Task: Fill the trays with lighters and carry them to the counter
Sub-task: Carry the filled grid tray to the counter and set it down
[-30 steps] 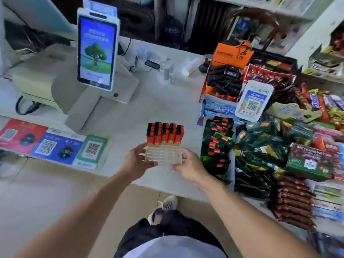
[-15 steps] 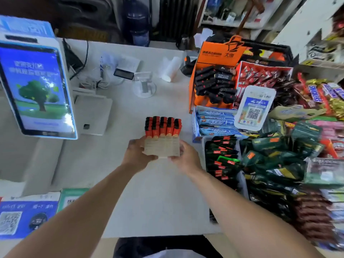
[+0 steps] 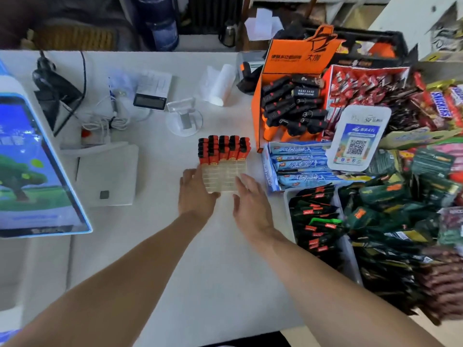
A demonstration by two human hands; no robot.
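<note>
Small shop, checkout area. White counter (image 3: 200,259) carries payment terminal with lit screen (image 3: 32,171) at left, QR-code payment placard (image 3: 357,141) at right. Impulse-buy goods crowd right side: orange display box of black lighters (image 3: 290,96), Snickers bars (image 3: 443,106), red-wrapped sweets (image 3: 363,86), blue gum packs (image 3: 300,161), dark green snack packets (image 3: 388,209). Cables, small display stand (image 3: 184,117) near back edge. Stocked shelves behind.

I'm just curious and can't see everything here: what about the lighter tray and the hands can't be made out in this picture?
- Head view: near edge of the tray lies under the left hand and right hand.
- Lighters: print on them too small and blurred; exact count unclear.
- Fingertips: whether they grip or merely touch the tray is hidden.
- Counter: cut off by the frame's bottom edge.
</note>
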